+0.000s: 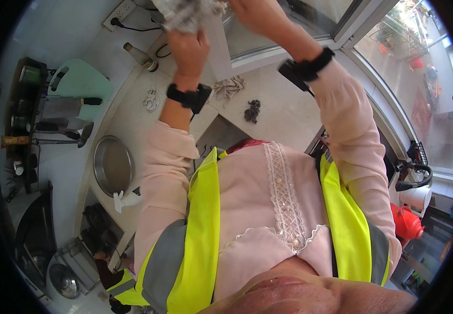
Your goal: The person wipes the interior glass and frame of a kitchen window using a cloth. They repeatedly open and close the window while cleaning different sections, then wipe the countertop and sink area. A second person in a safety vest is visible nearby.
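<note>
My left hand (188,53) is raised at the top of the view, its fingers closed on a crumpled grey-white cloth or plastic bag (189,15), blurred and cut off by the upper edge. Close by on the right is my right hand (250,13), partly beyond the picture's edge; whether its fingers hold anything cannot be seen. Both hands are in front of a white-framed window sash (222,59). On the countertop (289,94) below lie a crumpled grey rag (229,87), a smaller whitish rag (151,100) and a dark scouring pad (253,111).
A sauce bottle (142,58) stands by the wall socket (120,13). At left are a metal basin (113,165), a white spray nozzle (126,200), a green cutting board (93,82) and a cleaver (61,106). Another person's vest (126,288) shows lower left; a faucet (415,178) is right.
</note>
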The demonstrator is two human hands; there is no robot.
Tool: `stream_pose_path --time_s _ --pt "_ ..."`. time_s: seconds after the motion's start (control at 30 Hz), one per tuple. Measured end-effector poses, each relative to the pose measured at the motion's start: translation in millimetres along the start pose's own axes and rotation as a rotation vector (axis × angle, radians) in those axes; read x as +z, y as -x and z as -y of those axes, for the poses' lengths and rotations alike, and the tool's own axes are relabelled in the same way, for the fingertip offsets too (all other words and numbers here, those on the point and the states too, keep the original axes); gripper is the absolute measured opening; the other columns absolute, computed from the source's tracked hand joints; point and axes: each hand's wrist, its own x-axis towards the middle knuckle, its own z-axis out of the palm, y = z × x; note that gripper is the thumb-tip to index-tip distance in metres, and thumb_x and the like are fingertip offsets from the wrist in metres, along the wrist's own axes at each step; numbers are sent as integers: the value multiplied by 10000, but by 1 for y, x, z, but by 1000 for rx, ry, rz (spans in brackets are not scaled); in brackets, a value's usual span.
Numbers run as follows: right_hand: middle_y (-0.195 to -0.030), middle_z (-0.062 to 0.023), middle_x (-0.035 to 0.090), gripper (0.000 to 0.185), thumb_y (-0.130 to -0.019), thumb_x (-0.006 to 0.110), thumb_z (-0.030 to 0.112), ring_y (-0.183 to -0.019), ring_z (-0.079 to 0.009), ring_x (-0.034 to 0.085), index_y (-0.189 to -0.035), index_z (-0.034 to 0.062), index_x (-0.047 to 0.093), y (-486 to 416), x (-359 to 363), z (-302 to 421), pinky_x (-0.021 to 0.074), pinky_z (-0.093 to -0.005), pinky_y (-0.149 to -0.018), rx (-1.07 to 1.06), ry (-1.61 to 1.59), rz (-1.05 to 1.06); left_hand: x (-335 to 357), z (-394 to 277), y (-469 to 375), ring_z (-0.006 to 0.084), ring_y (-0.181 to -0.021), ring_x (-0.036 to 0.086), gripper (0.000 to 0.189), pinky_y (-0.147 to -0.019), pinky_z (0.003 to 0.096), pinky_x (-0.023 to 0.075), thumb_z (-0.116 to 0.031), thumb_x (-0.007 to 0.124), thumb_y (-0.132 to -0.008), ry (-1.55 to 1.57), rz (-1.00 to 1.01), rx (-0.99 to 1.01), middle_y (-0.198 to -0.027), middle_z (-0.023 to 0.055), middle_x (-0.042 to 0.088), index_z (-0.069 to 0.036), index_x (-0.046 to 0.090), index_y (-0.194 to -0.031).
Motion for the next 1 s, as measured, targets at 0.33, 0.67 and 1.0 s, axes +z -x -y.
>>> stream_pose_path --time_s 0.33,0.67,1.0 --pt "-767 -129 678 255 -955 616 183 -659 -235 643 -1179 62 635 200 44 -136 503 -353 -642 575 -293 -179 13 18 81 286 -1050 587 275 -889 343 480 6 640 -877 301 -159 -669 -1148 118 528 53 603 -1145" --pt "-1385 -207 537 703 -947 669 211 -944 -180 664 -1556 248 319 218 114 -105 590 -300 -686 576 -866 -104 33 -45 101 233 -1035 587 348 -926 334 472 19 637 -877 553 50 -789 -1169 110 547 49 572 -1218" --pt "-1013 -19 697 408 -905 597 55 -907 -81 606 -1311 77 621 221 152 -129 515 -263 -794 577 -935 -279 31 -97 118 166 -978 645 392 -829 291 533 24 527 -940 1096 1218 -930 -1241 129 633 -8 582 -1327"
